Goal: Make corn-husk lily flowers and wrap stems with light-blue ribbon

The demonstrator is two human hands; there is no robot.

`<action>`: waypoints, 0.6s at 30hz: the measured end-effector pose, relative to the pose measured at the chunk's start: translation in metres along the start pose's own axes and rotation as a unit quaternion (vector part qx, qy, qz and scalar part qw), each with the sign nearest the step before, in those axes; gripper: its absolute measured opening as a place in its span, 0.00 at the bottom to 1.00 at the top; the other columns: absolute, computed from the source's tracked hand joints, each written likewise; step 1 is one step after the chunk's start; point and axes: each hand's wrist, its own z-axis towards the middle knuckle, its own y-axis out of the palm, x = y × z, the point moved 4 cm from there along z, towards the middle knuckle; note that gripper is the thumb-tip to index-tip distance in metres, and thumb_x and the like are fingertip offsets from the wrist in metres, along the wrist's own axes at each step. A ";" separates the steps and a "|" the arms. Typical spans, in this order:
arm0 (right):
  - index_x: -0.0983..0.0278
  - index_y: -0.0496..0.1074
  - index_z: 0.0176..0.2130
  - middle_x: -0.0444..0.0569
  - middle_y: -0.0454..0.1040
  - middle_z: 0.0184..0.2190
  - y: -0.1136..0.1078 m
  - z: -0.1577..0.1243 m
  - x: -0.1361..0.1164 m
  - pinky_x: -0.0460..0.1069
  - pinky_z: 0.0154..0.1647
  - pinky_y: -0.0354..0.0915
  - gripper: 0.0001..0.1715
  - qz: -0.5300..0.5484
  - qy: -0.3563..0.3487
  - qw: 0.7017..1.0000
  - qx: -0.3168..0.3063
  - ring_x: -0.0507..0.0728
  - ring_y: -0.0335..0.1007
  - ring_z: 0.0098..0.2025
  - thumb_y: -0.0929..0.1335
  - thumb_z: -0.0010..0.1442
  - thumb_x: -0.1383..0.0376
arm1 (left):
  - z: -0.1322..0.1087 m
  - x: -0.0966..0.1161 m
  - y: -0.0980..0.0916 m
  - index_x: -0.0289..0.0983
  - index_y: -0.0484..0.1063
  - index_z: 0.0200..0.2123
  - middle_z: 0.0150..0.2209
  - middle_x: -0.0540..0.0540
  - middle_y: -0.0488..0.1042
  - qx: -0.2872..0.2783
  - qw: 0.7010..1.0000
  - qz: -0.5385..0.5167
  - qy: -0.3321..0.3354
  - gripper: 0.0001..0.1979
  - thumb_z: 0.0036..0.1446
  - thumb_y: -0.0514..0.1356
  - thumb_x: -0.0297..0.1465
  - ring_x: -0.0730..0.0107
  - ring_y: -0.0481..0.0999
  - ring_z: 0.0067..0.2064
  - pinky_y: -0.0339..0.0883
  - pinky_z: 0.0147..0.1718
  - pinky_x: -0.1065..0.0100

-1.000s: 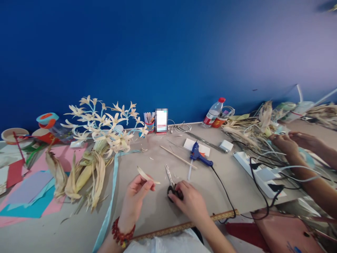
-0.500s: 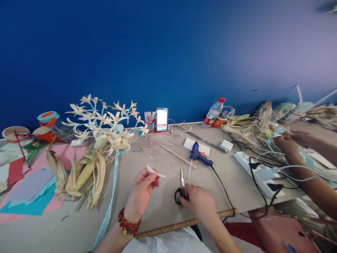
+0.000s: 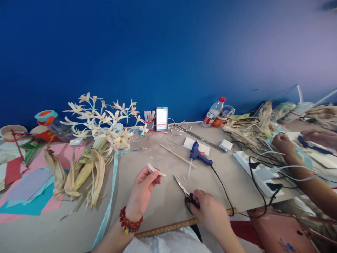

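My left hand (image 3: 143, 188), with a red bead bracelet at the wrist, pinches a pale curled strip of corn husk (image 3: 155, 170) just above the table. My right hand (image 3: 209, 209) has its fingers closed on the black handles of a pair of scissors (image 3: 183, 188). The blades point away and to the left, low over the table. Beyond the scissors lies a blue glue gun (image 3: 198, 154) on a white block, a clear glue stick at its nozzle side. To the left stand husk flowers (image 3: 113, 123) on pale blue stems.
A corn cob in husks (image 3: 85, 174) and coloured paper (image 3: 28, 189) lie at left, beside a light blue ribbon (image 3: 112, 189). A thin wooden stick (image 3: 176, 154) lies mid-table. Right are a power strip (image 3: 255, 174) with cables, a bottle (image 3: 214, 112) and another person's hands (image 3: 285, 147).
My right hand has moved right and nearer to me, drawing the scissors along and turning their blades leftward. My left hand has hardly moved. A blue tool now shows by the other person's hand.
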 end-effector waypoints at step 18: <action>0.62 0.63 0.34 0.46 0.69 0.29 0.009 -0.001 -0.056 0.45 0.28 0.54 0.32 0.618 -0.080 0.757 -0.196 0.53 0.60 0.30 0.73 0.47 0.41 | 0.000 0.000 0.017 0.35 0.75 0.33 0.32 0.48 0.74 -0.026 0.999 0.026 0.016 0.06 0.54 0.65 0.32 0.72 0.71 0.33 0.65 0.37 0.69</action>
